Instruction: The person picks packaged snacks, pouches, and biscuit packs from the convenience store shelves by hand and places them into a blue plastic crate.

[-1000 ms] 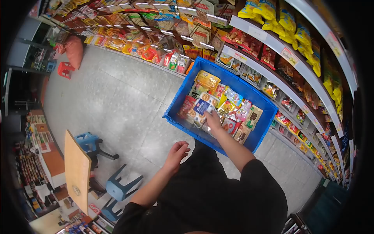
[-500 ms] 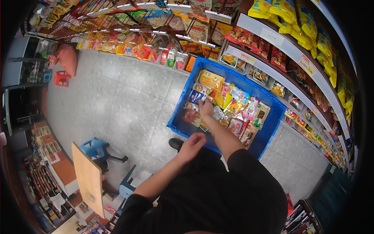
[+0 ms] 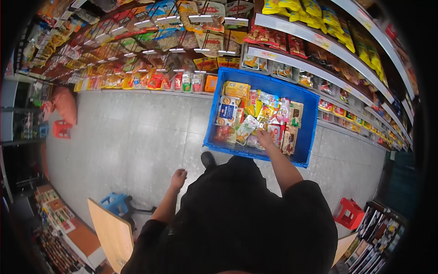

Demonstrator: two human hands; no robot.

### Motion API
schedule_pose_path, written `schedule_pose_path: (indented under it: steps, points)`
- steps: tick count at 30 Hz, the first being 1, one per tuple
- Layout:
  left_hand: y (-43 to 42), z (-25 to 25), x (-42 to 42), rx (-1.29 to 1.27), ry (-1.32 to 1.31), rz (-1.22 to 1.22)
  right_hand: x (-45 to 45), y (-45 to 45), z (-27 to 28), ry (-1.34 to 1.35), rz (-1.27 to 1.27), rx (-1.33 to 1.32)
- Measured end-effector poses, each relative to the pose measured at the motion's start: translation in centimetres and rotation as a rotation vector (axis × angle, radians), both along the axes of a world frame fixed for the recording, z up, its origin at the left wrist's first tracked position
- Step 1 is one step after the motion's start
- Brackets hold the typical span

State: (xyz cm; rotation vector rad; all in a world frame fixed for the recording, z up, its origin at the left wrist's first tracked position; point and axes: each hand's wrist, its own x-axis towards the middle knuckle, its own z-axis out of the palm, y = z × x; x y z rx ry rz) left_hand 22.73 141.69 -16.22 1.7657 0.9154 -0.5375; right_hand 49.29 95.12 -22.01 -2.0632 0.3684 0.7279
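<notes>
A blue crate (image 3: 263,77) full of packaged snacks stands in front of the shelves. My right hand (image 3: 265,139) reaches into it, fingers curled down at the packs near its middle; whatever they grip is too small to make out. Just left of that hand lies a white and green pack (image 3: 247,129). A blue and white biscuit pack (image 3: 227,111) rests at the crate's left side, below a yellow pack (image 3: 237,89). My left hand (image 3: 179,178) hangs over the floor left of my body, fingers curled in, and its palm side is hidden.
Shelves (image 3: 315,40) of snacks curve along the top and right. A blue stool (image 3: 115,203) and a wooden board (image 3: 111,230) are at lower left. Red stools stand at far left (image 3: 61,129) and lower right (image 3: 349,213). My shoe (image 3: 208,160) is near the crate.
The biscuit pack was moved to the crate's left side and released. My right hand has moved right, to the middle packs. My left hand has drawn away to the left; the view has turned.
</notes>
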Motion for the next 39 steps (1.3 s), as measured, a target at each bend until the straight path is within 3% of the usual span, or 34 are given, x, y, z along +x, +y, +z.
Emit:
schedule_pose_path:
  steps: [1, 3, 5, 7, 9, 11, 13, 15, 16, 17, 18, 19, 20, 22, 23, 24, 27, 28, 29, 30, 31, 32, 33, 35, 36, 38, 39]
  points:
    - [2.4, -1.5, -2.1, 0.004, 0.101, 0.041, -2.1, -1.4, -0.9, 0.017, -0.164, 0.04]
    - [7.8, -4.6, -5.2, 0.01, 0.364, 0.017, -4.5, -3.7, 2.4, -0.253, -0.596, 0.342]
    - [11.2, -5.6, -6.8, 0.047, 0.557, 0.063, -5.6, -6.1, 6.6, -0.459, -0.803, 0.365]
    - [12.0, -4.2, -5.7, 0.042, 0.598, 0.071, -7.8, -5.3, 13.2, -0.58, -0.909, 0.285]
    - [12.3, -4.4, -4.4, 0.059, 0.409, -0.048, -11.5, -5.5, 14.8, -0.583, -0.96, 0.215]
    - [12.8, -6.0, -1.7, 0.018, 0.373, -0.17, -17.2, -5.5, 14.9, -0.513, -0.886, 0.08]
    - [12.4, -8.2, 1.4, -0.037, 0.329, -0.288, -25.6, -5.8, 11.3, -0.327, -0.781, -0.038]
    - [10.9, -10.1, 4.9, -0.104, 0.231, -0.326, -35.2, -4.2, 8.3, 0.055, -0.801, -0.006]
    - [9.8, -10.1, 6.5, -0.118, 0.226, -0.359, -40.2, -3.8, 6.8, 0.328, -0.702, -0.023]
    - [8.3, -9.3, 8.4, -0.167, 0.167, -0.277, -47.8, -5.3, 1.4, 0.489, -0.43, 0.029]
    - [7.0, -9.3, 9.5, -0.218, 0.106, -0.188, -49.7, -2.2, 12.5, 0.476, -0.457, 0.017]
    - [6.0, -8.9, 10.0, -0.237, 0.094, -0.214, -49.7, 5.1, 24.3, -0.161, -0.297, 0.092]
    - [4.9, -8.4, 10.9, -0.268, 0.01, -0.181, -52.0, 3.0, 22.2, -0.192, -0.32, 0.066]
    - [3.1, -8.6, 12.6, -0.364, -0.061, -0.187, -55.2, 2.4, 17.4, 0.087, -0.294, 0.037]
    - [3.3, -11.1, 13.1, -0.445, -0.025, -0.226, -57.5, 1.4, 14.3, 0.216, -0.294, 0.037]
    - [2.0, -9.9, 12.7, -0.374, -0.045, -0.234, -58.6, -0.1, 11.1, 0.343, -0.295, 0.051]
    - [0.7, -8.4, 10.0, -0.289, 0.043, -0.384, -55.2, -5.7, -1.3, 0.672, -0.136, -0.092]
    - [0.7, -8.7, 8.8, -0.304, 0.055, -0.462, -50.0, -5.6, 1.4, 0.715, -0.5, -0.242]
    - [0.8, -8.7, 7.8, -0.279, 0.075, -0.599, -47.9, -7.1, -0.5, 0.385, -0.557, -0.272]
    - [2.7, -11.2, 7.0, -0.302, -0.476, -1.159, -44.8, -8.1, -0.1, 0.128, -0.565, -0.328]
    - [1.8, -12.0, 7.8, -0.061, -0.098, -1.493, -41.7, -8.7, 1.8, -0.019, -0.628, -0.24]
    - [-0.7, -4.2, 6.9, 0.115, -0.317, -1.886, -39.2, -9.0, 3.4, -0.207, -0.617, -0.193]
    - [-1.7, -1.3, 5.7, 0.104, -0.318, -1.773, -37.5, -9.3, 5.5, -0.395, -0.599, -0.149]
    - [-3.6, -3.8, 4.9, 0.135, -0.08, -1.665, -36.1, -10.0, 9.6, -0.46, -0.595, -0.073]
    - [-5.9, -2.5, 4.9, 0.147, -0.085, -1.668, -36.2, -11.1, 10.1, -0.514, -0.574, -0.001]
    - [-10.9, -0.6, 4.1, 0.203, -0.413, -1.84, -38.0, -13.4, 9.1, -0.47, -0.689, 0.141]
    - [-13.7, -0.3, 3.6, 0.127, -0.205, -1.57, -39.5, -14.4, 7.7, -0.413, -0.795, 0.278]
